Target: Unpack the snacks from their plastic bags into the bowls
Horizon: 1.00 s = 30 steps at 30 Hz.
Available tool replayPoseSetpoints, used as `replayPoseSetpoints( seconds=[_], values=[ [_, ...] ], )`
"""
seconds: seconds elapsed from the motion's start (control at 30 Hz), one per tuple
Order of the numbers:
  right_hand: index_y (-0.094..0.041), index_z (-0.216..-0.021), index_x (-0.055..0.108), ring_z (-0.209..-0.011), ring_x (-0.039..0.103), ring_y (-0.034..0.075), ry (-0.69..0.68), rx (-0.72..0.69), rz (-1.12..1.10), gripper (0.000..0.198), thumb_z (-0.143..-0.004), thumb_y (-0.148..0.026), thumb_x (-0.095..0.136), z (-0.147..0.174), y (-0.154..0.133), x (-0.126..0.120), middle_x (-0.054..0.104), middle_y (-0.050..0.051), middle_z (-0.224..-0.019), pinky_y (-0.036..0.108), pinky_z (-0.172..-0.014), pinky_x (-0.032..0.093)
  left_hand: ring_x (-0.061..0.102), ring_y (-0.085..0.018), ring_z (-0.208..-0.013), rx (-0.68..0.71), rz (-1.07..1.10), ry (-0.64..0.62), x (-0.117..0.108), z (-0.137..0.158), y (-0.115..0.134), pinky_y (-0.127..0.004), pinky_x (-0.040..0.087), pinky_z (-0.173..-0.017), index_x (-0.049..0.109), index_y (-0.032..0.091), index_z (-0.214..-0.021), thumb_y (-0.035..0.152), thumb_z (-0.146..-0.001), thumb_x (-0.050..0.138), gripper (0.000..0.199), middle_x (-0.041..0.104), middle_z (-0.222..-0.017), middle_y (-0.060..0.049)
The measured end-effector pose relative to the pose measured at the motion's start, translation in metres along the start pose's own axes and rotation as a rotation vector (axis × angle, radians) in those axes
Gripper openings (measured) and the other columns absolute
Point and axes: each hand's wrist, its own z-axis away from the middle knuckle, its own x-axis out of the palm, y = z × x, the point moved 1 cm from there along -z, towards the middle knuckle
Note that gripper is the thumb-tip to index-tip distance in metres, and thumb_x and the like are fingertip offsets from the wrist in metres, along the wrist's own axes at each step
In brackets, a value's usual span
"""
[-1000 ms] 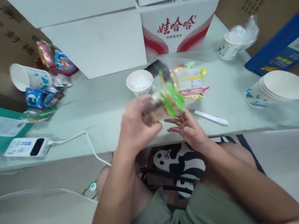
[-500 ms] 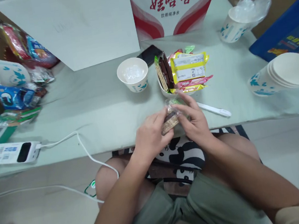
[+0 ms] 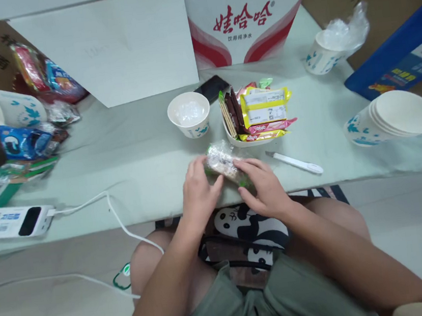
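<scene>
A clear-wrapped snack packet (image 3: 223,159) with green edges lies at a slant at the near side of the table, below the snack tub. My left hand (image 3: 198,191) holds its left end, fingers behind and thumb in front. At its right end, the fingers of my right hand (image 3: 262,186) rest on the wrapper, with the thumb below, closed around that end. Glare on the plastic blurs what is inside. Just behind stands a white tub (image 3: 248,142) packed with wrapped wafers (image 3: 266,105). A white-handled knife (image 3: 296,162) lies right of my right hand.
A paper cup (image 3: 190,124) with clear plastic inside stands left of the tub, near a dark phone (image 3: 213,88). Stacked cups (image 3: 390,116) lie at right. A power bank (image 3: 13,221) trails a white cable (image 3: 119,207). White boxes (image 3: 109,52) line the back.
The packet has been lowered toward the table and turned, its shiny wrapper now facing up. My hands have moved a little apart. The view has tilted slightly upward.
</scene>
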Motion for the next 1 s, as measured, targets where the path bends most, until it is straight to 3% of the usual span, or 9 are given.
replayPoseSetpoints(
  seconds=[0.1, 0.23, 0.33, 0.47, 0.53, 0.6, 0.73, 0.87, 1.0],
  values=[
    [-0.021, -0.151, 0.042, -0.131, 0.055, 0.032, -0.024, -0.026, -0.11, 0.064, -0.089, -0.028, 0.054, 0.003, 0.0, -0.005, 0.06, 0.016, -0.143, 0.053, -0.109, 0.047, 0.048, -0.031, -0.143, 0.07, 0.019, -0.114, 0.0, -0.001, 0.003, -0.052, 0.041, -0.119, 0.057, 0.022, -0.127, 0.024, -0.085, 0.063, 0.043, 0.052, -0.15, -0.017],
    [-0.025, -0.156, 0.028, -0.134, 0.056, 0.03, -0.123, -0.015, -0.256, 0.061, -0.099, -0.035, 0.045, 0.005, -0.006, -0.012, 0.057, 0.015, -0.149, 0.054, -0.111, 0.042, 0.027, -0.038, -0.155, 0.103, 0.023, -0.216, 0.006, -0.001, 0.006, -0.058, 0.03, -0.124, 0.051, 0.019, -0.136, 0.043, -0.079, 0.075, 0.067, 0.033, -0.163, -0.021],
    [-0.027, -0.148, 0.042, -0.132, 0.058, 0.029, -0.143, -0.018, -0.265, 0.048, -0.101, -0.037, 0.042, 0.008, -0.007, -0.026, 0.062, 0.012, -0.143, 0.051, -0.11, 0.043, 0.032, -0.037, -0.153, 0.065, 0.035, -0.173, 0.011, -0.002, 0.007, -0.058, 0.031, -0.123, 0.052, 0.022, -0.13, 0.04, -0.079, 0.075, 0.059, 0.037, -0.159, -0.019],
    [-0.025, -0.113, 0.067, -0.109, 0.066, 0.028, 0.106, 0.131, 0.003, 0.026, -0.098, -0.033, 0.048, 0.019, 0.017, -0.059, 0.073, 0.01, -0.114, 0.045, -0.098, 0.05, 0.037, -0.037, -0.149, -0.07, 0.068, -0.114, 0.015, -0.005, 0.01, -0.055, 0.04, -0.117, 0.058, 0.025, -0.121, 0.036, -0.076, 0.077, 0.051, 0.046, -0.144, -0.016],
    [-0.02, -0.112, 0.068, -0.106, 0.064, 0.032, 0.184, 0.279, 0.224, 0.028, -0.093, -0.032, 0.053, 0.027, 0.041, -0.071, 0.071, 0.014, -0.112, 0.048, -0.096, 0.049, 0.048, -0.035, -0.14, -0.104, 0.099, -0.107, 0.016, -0.006, 0.012, -0.053, 0.043, -0.115, 0.062, 0.026, -0.115, 0.033, -0.074, 0.077, 0.044, 0.052, -0.13, -0.012],
    [-0.017, -0.116, 0.069, -0.111, 0.06, 0.036, 0.149, 0.409, 0.402, 0.035, -0.087, -0.034, 0.058, 0.034, 0.063, -0.078, 0.067, 0.019, -0.119, 0.053, -0.097, 0.046, 0.054, -0.032, -0.132, -0.114, 0.147, -0.099, 0.017, -0.006, 0.012, -0.051, 0.045, -0.113, 0.065, 0.025, -0.108, 0.031, -0.073, 0.078, 0.038, 0.053, -0.123, -0.01],
    [-0.019, -0.1, 0.072, -0.101, 0.061, 0.035, 0.029, 0.53, 0.539, 0.027, -0.087, -0.037, 0.056, 0.043, 0.08, -0.088, 0.069, 0.017, -0.108, 0.049, -0.088, 0.047, 0.039, -0.034, -0.146, -0.085, 0.276, -0.062, 0.021, -0.005, 0.011, -0.047, 0.049, -0.111, 0.068, 0.023, -0.102, 0.027, -0.072, 0.08, 0.033, 0.046, -0.132, -0.011],
    [-0.021, -0.094, 0.067, -0.069, 0.06, 0.023, 0.026, 0.51, 0.318, 0.024, -0.09, -0.041, 0.053, 0.052, 0.052, -0.101, 0.069, 0.007, -0.079, 0.035, -0.067, 0.045, 0.043, -0.033, -0.145, -0.053, 0.417, -0.041, 0.022, -0.002, 0.012, -0.037, 0.063, -0.092, 0.069, 0.021, -0.1, 0.026, -0.079, 0.073, 0.022, 0.037, -0.145, -0.012],
    [-0.023, -0.092, 0.061, -0.052, 0.056, 0.016, 0.085, 0.515, -0.089, 0.021, -0.093, -0.042, 0.052, 0.052, 0.016, -0.095, 0.065, 0.0, -0.064, 0.029, -0.055, 0.043, 0.047, -0.032, -0.142, -0.04, 0.451, -0.013, 0.021, 0.0, 0.016, -0.031, 0.067, -0.078, 0.069, 0.019, -0.095, 0.025, -0.083, 0.069, 0.014, 0.043, -0.141, -0.013]
  ],
)
